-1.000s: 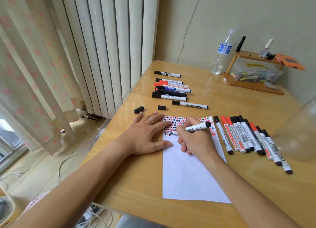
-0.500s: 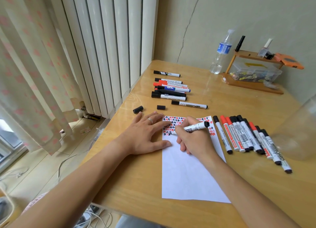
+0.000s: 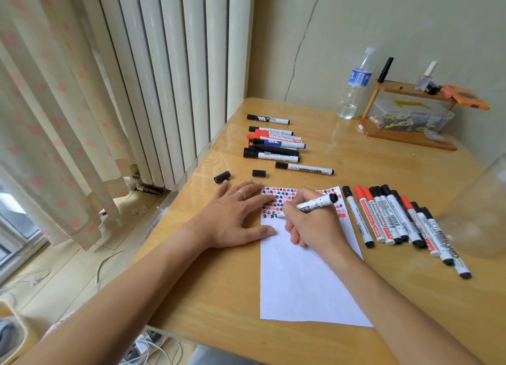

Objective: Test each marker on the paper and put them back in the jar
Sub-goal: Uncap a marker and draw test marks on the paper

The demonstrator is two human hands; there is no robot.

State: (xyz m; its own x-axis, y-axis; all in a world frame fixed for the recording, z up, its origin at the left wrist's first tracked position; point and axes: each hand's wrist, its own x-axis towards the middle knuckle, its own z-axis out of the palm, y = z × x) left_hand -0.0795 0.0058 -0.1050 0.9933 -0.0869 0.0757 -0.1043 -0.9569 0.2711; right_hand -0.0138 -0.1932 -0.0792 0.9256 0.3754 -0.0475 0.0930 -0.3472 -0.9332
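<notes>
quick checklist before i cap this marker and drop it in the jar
1. Marker held firmly by the right hand: ok.
2. Tip on the paper, test mark made: cannot tell, the tip sits among older marks.
3. Paper held flat by the left hand: ok, fingers spread on its left edge.
4. Cap available: ok, a black cap sits on the marker's back end, and two loose caps lie on the table beyond the left hand.
5. Jar within reach: ok, it stands at the right edge, though blurred.
6. Jar opening free: cannot tell, the mouth is out of frame.
</notes>
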